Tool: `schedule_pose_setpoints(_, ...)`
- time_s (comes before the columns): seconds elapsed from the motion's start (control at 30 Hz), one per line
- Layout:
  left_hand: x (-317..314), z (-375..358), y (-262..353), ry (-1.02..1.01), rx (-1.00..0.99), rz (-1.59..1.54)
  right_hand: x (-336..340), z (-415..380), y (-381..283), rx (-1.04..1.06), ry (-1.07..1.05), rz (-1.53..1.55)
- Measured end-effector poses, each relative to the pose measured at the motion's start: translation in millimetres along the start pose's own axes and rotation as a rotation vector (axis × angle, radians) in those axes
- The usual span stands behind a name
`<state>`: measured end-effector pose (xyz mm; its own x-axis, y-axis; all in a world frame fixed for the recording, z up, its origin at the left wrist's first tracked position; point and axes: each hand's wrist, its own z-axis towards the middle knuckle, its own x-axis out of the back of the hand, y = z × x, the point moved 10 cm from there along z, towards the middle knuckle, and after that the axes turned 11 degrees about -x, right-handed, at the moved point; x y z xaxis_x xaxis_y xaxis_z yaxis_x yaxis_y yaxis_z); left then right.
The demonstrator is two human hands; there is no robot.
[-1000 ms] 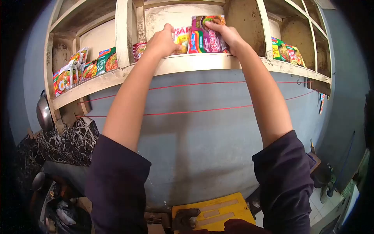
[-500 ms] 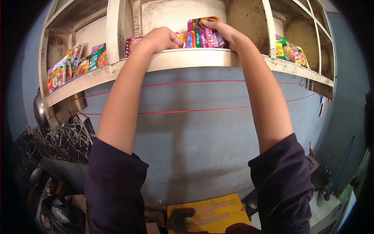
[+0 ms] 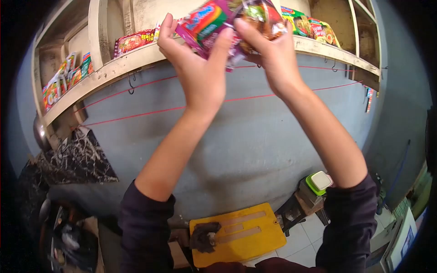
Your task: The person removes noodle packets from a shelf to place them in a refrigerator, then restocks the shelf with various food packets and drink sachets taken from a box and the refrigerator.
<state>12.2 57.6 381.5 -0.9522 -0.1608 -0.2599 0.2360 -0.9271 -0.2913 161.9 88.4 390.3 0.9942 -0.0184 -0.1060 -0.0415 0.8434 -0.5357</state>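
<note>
Both hands hold one purple and red instant noodle packet up in front of the wooden wall shelf. My left hand grips its left side, fingers over the front. My right hand grips its right side, thumb across the picture of noodles. The packet is off the shelf and tilted, its top near the frame's upper edge.
More noodle packets stand on the shelf: red ones behind my left hand, green ones to the right, several at far left. Red strings run across the grey wall. Below are a yellow board and a green-lidded container.
The packet has come off the shelf and toward me. My left hand left the other packets and took hold of it alongside the right. The view tilted down.
</note>
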Motion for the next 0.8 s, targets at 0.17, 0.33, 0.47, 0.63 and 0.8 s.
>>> schedule_pose_setpoints(0.17, -83, -32, 24, -0.015, 0.237, -0.408, 121, -31, 0, -0.253, -0.06, 0.25)
schedule_pose_setpoints(0.33, -195, -109, 65, -0.087, 0.659, -0.764, 269, -88, -10, -0.302, -0.218, -0.153)
schedule_pose_setpoints(0.47, -282, -227, 97, -0.208, 1.196, -0.909, 365, -147, 9, -0.499, -0.129, -0.033)
schedule_pose_setpoints(0.63, -351, -245, 100, -0.279, 1.156, -0.806, 451, -140, 42, -0.479, -0.04, -0.052)
schedule_pose_setpoints(0.8, -403, -241, 95, -0.321, 1.051, -0.759, 484, -128, 66, -0.49, -0.258, -0.059)
